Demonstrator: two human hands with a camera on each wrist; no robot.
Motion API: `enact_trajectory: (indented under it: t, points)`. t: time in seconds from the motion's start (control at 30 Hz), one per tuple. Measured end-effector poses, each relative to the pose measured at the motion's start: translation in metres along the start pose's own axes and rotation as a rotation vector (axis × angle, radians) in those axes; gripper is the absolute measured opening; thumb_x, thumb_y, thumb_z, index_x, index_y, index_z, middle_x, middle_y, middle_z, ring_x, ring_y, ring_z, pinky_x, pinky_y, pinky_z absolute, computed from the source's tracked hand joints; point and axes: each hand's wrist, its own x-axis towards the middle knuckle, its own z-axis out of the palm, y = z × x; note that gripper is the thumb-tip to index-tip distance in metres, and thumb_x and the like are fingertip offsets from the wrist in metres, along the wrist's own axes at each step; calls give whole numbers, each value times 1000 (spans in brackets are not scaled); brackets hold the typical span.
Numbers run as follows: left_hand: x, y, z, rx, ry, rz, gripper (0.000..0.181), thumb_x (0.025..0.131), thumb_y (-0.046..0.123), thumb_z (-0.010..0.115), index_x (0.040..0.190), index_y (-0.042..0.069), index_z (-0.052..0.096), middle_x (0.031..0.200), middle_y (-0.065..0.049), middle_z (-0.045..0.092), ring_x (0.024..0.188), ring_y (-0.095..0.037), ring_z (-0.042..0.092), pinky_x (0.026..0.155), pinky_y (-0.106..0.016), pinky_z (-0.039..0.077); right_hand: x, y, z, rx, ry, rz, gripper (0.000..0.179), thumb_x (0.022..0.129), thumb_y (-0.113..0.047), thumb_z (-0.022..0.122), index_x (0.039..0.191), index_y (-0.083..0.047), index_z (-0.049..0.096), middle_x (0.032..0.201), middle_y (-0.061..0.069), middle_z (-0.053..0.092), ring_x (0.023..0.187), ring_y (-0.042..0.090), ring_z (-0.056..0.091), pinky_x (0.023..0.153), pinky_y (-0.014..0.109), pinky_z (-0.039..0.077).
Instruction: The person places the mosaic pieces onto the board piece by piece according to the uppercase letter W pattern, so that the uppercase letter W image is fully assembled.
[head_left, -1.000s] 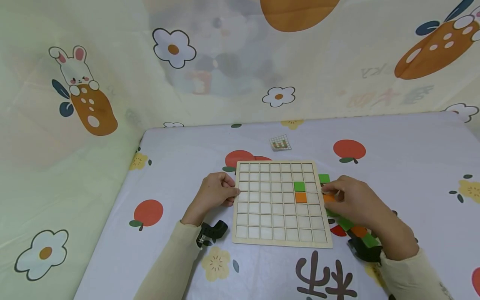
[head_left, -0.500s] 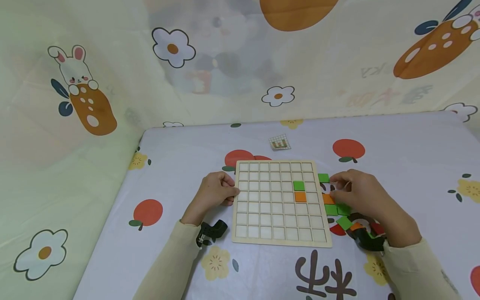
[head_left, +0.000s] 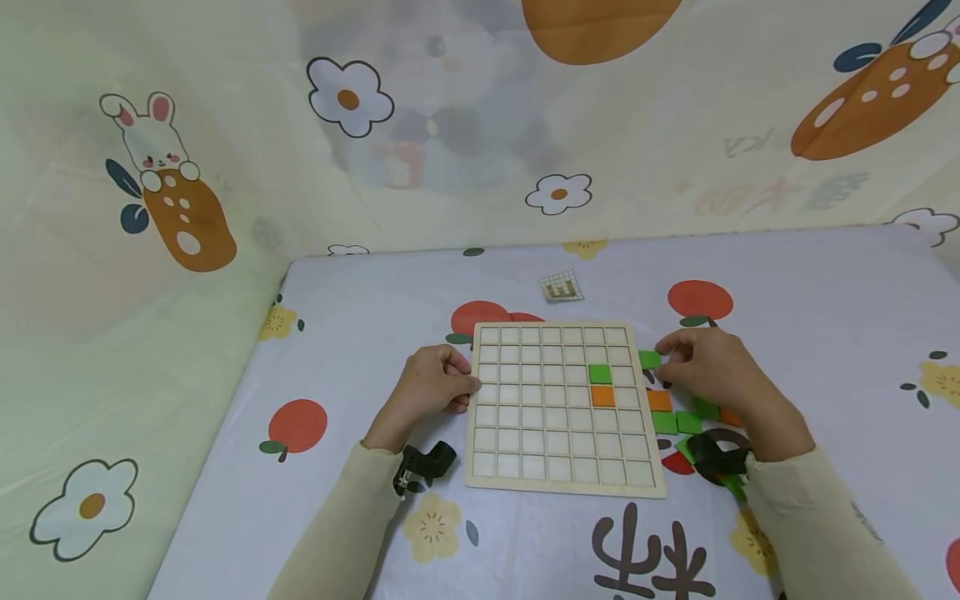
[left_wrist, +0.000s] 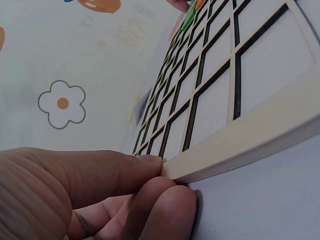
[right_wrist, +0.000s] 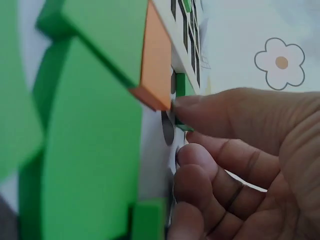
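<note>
A wooden grid board lies flat on the table, with one green tile and one orange tile in adjoining cells toward its right side. My left hand pinches the board's left edge; the left wrist view has the thumb on top of the rim and curled fingers below. At the board's right edge, my right hand pinches a loose green tile between thumb and fingertips. In the right wrist view this tile is partly hidden by the thumb.
Loose tiles lie right of the board: an orange tile, green tiles and others partly under the right wrist and its black camera mount. A small gridded picture lies behind the board. A printed cloth covers the table.
My right hand has moved up and away from the orange loose tile to the green tile at the top, which has turned slightly. The left hand stays on the board's edge.
</note>
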Motion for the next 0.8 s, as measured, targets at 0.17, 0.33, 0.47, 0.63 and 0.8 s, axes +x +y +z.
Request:
enact_trajectory:
  t: [0.17, 0.33, 0.47, 0.63, 0.8]
  points:
    - [-1, 0, -1, -11, 1, 3, 17, 89, 2, 80, 95, 0, 64, 77, -10, 67, 56, -14, 66, 56, -28, 62, 0, -2, 1, 25, -10, 39, 33, 91, -17, 75, 117, 4, 70, 87, 8, 63, 84, 25, 54, 62, 32, 45]
    - [-2, 1, -1, -13, -1, 2, 17, 89, 1, 79, 95, 0, 64, 77, -10, 66, 56, -14, 66, 56, -27, 62, -2, -1, 0, 49, -20, 62, 35, 91, -19, 76, 118, 3, 69, 92, 10, 66, 90, 27, 56, 67, 31, 47]
    - [-2, 1, -1, -9, 0, 6, 17, 89, 1, 79, 94, 0, 63, 76, -10, 66, 56, -14, 66, 56, -27, 61, -4, 0, 1, 70, -13, 78, 34, 91, -20, 76, 116, 2, 70, 95, 11, 68, 92, 27, 57, 69, 31, 49]
    - [-2, 1, -1, -7, 1, 8, 17, 89, 1, 79, 94, 0, 63, 76, -10, 66, 56, -14, 65, 56, -27, 61, -7, 0, 3, 100, -3, 78, 29, 93, -20, 74, 114, 0, 72, 97, 10, 71, 92, 27, 59, 71, 30, 50]
    - [-2, 2, 0, -9, -1, 7, 17, 89, 1, 79, 94, 0, 63, 76, -9, 66, 56, -14, 65, 56, -27, 61, -9, 0, 2, 125, 5, 63, 27, 95, -20, 75, 112, 0, 72, 95, 10, 70, 91, 27, 59, 67, 28, 49]
